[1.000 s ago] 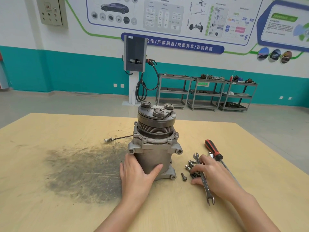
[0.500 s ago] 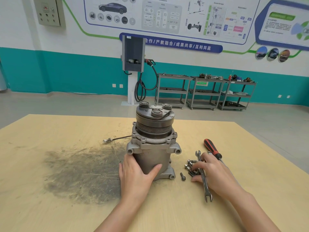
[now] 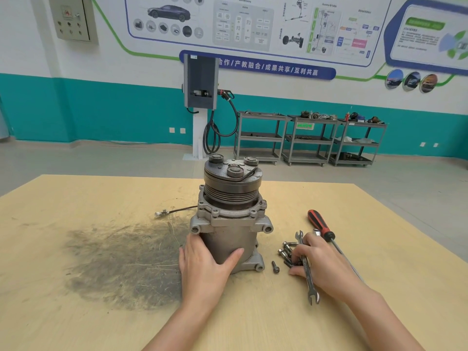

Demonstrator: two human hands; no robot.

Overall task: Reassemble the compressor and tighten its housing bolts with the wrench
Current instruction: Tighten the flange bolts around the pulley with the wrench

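An automotive training workshop: car-systems wall posters [image 3: 240, 24] across the top, an EV charging post [image 3: 200, 82] centre, parts trolleys [image 3: 311, 138] (loaded) at right.

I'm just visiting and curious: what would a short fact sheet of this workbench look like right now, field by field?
Machine: compressor standing upright on the wooden table
Left hand: left hand curved around the compressor's lower body
Right hand: right hand lying over the wrench, fingertips at the bolts
Loose parts: bolts in a small heap, right of the compressor
Other tool: screwdriver, red and black handle, beyond the right hand
Table mark: dark smudge left of the compressor
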